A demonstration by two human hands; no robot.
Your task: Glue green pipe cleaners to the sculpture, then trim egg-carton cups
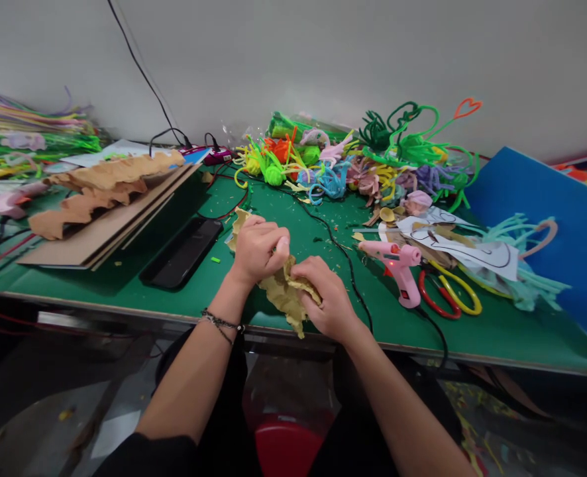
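— Clenched in our left hand (258, 250) and pinched between the thumb and fingers of our right hand (329, 295), crumpled tan paper (281, 297) is held at the near edge of the green table (268, 192).

— Which way does it lie?

— Its long axis slants from the upper left, past our left hand, down toward our right wrist; the ragged lower end points back at us. Our right hand has a fold of it doubled over.

— And any containers?

— Below the table edge we see a red rounded object (289, 452), but we cannot tell whether it holds anything. Beyond our hands, a dark phone (181, 253) lies to the left; to the right are scissors (451, 302) with red and yellow handles and a pink glue gun (403, 275), nozzle leftward. Farther off, a small tan cup-shaped piece (387, 214) sits near the glue gun, its inside too small to read.

— At the rear?

— Fuzzy colored stems (333, 177) are heaped before the pale wall (293, 59), with clear plastic (236, 134) beside them, its contents too blurred for us to name.
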